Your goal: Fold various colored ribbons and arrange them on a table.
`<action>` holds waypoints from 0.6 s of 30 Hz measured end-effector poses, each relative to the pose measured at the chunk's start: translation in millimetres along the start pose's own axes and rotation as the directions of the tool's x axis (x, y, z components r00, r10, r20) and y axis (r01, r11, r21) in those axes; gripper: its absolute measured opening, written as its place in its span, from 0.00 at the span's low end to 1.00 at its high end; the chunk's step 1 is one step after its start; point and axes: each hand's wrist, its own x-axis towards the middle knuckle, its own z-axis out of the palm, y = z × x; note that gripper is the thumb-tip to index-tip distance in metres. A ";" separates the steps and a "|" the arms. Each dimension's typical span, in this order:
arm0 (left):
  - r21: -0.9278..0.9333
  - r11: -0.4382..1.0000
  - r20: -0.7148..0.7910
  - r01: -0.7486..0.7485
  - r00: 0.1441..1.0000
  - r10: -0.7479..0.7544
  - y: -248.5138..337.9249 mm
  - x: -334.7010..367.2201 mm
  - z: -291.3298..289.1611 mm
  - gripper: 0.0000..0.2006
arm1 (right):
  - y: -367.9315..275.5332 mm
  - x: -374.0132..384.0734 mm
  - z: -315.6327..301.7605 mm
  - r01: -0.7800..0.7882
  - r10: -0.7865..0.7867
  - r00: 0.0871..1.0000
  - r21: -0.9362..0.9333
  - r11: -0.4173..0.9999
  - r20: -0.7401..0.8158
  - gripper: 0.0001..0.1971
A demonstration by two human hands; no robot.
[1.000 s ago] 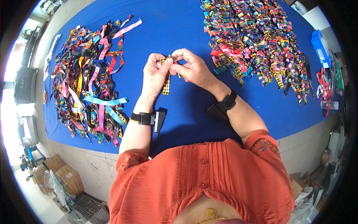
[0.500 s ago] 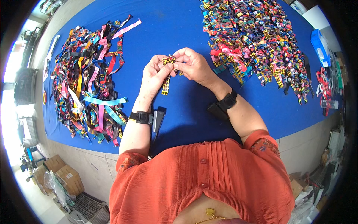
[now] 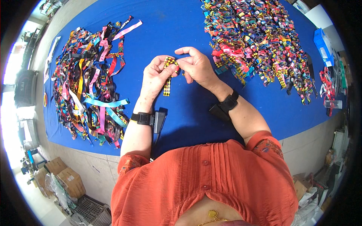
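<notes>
Over the middle of the blue-covered table, my left hand (image 3: 156, 73) pinches a yellow-and-black checkered ribbon (image 3: 167, 87) between thumb and fingers. One end of the ribbon hangs below the hand, and its upper part is folded over at the fingertips. Close beside it on the right, my right hand (image 3: 198, 67) has its thumb and a finger closed at the same ribbon, with the index finger raised away. The fingers hide part of the fold. Both wrists wear black straps with dark boxy devices.
Loose, tangled ribbons (image 3: 86, 81) of many colours lie heaped on the left. To the right spreads a large mass of looped ribbons (image 3: 256, 41) in rows. A blue box (image 3: 323, 47) and red ribbons (image 3: 327, 88) lie at the right edge. Cardboard boxes (image 3: 69, 180) stand on the floor, lower left.
My right index finger has lifted and straightened away from the ribbon. More of the checkered fold now shows above my left thumb. My left hand has barely moved.
</notes>
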 end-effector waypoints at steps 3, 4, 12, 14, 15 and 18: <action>0.028 1.000 0.012 -0.003 1.000 0.002 -1.4 0.0 -1.4 0.09 | -0.5 -1.3 0.3 0.021 -0.022 1.000 -0.059 0.998 -0.007 0.14; 0.035 0.999 0.015 -0.011 1.000 0.011 -2.5 -0.2 -2.3 0.09 | 0.2 -1.3 -0.1 0.021 -0.021 1.000 -0.059 0.998 -0.009 0.14; 0.081 0.997 0.050 -0.016 0.999 0.012 -1.6 -3.9 2.2 0.09 | 8.3 5.6 -3.8 -0.023 0.025 1.000 -0.110 0.994 0.016 0.12; 0.125 0.992 0.068 -0.015 0.998 0.006 -0.8 -5.2 4.5 0.09 | 10.0 8.5 -4.0 -0.024 0.027 0.999 -0.095 0.995 0.029 0.11; 0.129 0.991 0.073 -0.021 0.997 0.011 0.4 -6.1 5.2 0.08 | 9.5 9.2 -2.7 -0.025 0.029 0.999 -0.079 0.997 0.046 0.11; 0.131 0.991 0.083 -0.036 0.996 0.025 -1.9 -6.2 3.2 0.08 | 4.4 8.8 -5.4 -0.037 0.043 0.996 -0.071 0.997 0.082 0.11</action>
